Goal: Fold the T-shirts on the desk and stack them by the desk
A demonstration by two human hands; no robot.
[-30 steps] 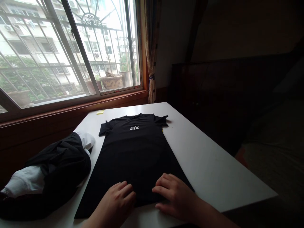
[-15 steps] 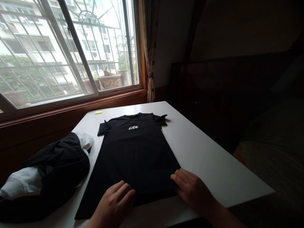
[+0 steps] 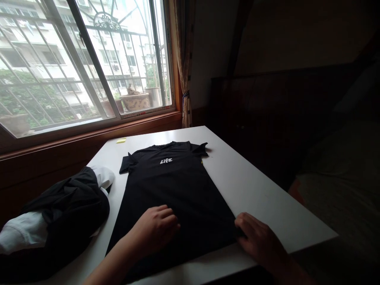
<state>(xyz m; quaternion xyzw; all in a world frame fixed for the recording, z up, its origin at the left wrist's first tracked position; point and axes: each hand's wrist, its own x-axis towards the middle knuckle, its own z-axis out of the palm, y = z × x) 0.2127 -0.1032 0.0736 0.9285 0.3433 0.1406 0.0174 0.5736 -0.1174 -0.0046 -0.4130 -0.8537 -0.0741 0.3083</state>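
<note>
A black T-shirt (image 3: pixel 178 190) with small white lettering on its chest lies spread on a white table (image 3: pixel 285 221), collar toward the far side. My left hand (image 3: pixel 162 221) is over the lower middle of the shirt, fingers curled downward. Its fingertips and thumb are hidden, so whether cloth is in them does not show. My right hand (image 3: pixel 258 235) is closed on the shirt's lower right corner by the hem. My left forearm covers part of the shirt's lower left side.
A heap of black and white clothes (image 3: pixel 68 206) rests at the table's left side. A yellow slip (image 3: pixel 121 140) lies at the far left corner. Beyond stand a barred window (image 3: pixel 89 63) and a tied curtain (image 3: pixel 186 79). Part of another person (image 3: pixel 323 182) appears dimly at right.
My left hand has moved up and slightly right over the shirt. My right hand has shifted right, and the shirt's lower right corner has moved right with it. The view has tilted slightly.
</note>
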